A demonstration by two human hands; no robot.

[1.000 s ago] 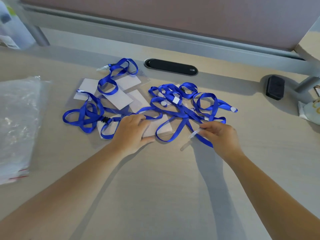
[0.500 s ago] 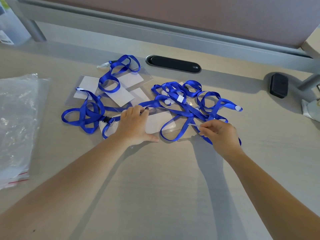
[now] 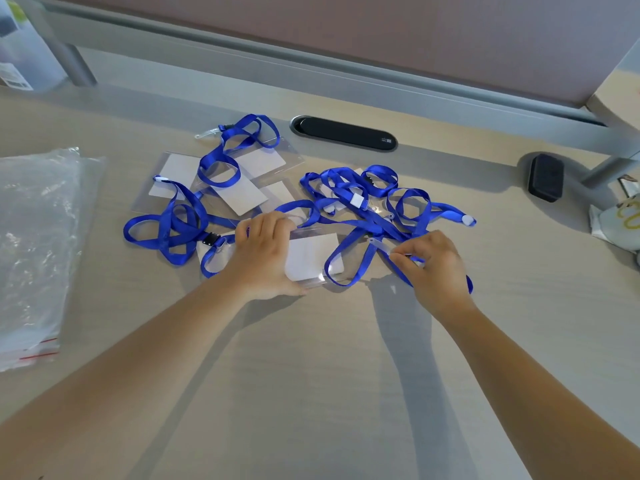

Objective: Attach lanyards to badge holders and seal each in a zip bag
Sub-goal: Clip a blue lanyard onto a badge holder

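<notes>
Several blue lanyards [image 3: 374, 220] lie tangled across the middle of the desk. Clear badge holders with white cards [image 3: 242, 195] are spread under them at the left. My left hand [image 3: 266, 254] grips the left edge of the nearest badge holder [image 3: 311, 258], thumb at its front corner. My right hand [image 3: 433, 265] pinches the clear plastic strap end of a lanyard [image 3: 381, 244] between thumb and fingers, just right of that holder. A blue loop lies over the holder's right side.
A stack of clear zip bags [image 3: 31, 251] with red seal lines lies at the far left. A black cable grommet [image 3: 343, 133] sits in the desk at the back. A small black object [image 3: 545, 176] and a white item with yellow loops [image 3: 620, 220] are at the right.
My left hand has slid right and taken the near badge holder by its edge. My right hand has lifted the lanyard's strap end a little toward the holder.
</notes>
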